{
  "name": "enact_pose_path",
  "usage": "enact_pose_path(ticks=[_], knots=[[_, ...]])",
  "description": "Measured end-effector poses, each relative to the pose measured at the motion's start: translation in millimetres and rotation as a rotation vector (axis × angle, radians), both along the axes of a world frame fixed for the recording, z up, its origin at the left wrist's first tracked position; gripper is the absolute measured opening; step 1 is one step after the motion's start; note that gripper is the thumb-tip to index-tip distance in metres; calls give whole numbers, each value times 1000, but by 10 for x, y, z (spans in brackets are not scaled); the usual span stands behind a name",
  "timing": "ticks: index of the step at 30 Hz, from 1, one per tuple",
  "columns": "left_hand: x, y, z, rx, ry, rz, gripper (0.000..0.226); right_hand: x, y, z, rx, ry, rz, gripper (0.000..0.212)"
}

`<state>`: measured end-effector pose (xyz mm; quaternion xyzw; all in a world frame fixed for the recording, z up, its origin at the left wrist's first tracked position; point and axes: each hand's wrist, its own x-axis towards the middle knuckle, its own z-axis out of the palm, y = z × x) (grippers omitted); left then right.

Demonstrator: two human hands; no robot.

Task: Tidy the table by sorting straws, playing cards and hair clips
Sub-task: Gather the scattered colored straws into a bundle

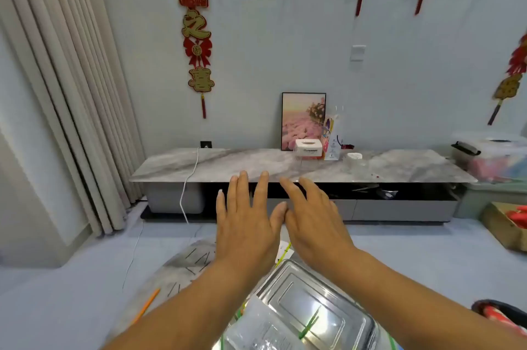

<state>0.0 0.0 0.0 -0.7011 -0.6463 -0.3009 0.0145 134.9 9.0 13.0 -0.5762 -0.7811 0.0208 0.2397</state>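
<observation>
Both hands were held out flat in the middle of the frame, backs up and fingers spread, nothing gripped: the left hand (246, 221) and the right hand (313, 218) lay side by side with the thumbs just touching. They hovered above the far edge of the marbled surface (182, 267) in the lower centre of the frame.

Below the forearms, at the bottom centre, a clear plastic container (310, 309) was seen, with green straws (309, 324) showing through or under it. One orange straw (148, 304) lay at the lower left, near the edge of the surface. Thin dark hair clips (196, 260) were scattered left of the left wrist. No playing cards could be made out.

As a judgement, the orange straw could be knocked off the surface by a sweeping forearm, so near the edge did it lie. The thin clips could be missed against the veined pattern, or pushed about when one was pinched up. The container could be shifted by either arm passing over it.

Counted: two hands, one container, one orange straw, at least three green straws, roughly ten clips; the exact number could not be told.
</observation>
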Motion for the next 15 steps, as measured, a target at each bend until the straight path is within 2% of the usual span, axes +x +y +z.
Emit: enact_pose_path(ticks=[4,8,15], knots=[[-101,19,-545,1,40,14,75,-77,28,-530,-48,-14,14,53],[-205,-63,-1121,-37,93,28,64,-149,-6,-1089,-37,-39,37,54],[-305,-300,-1724,1,80,70,61,-266,-149,-1727,45,-65,96,53]])
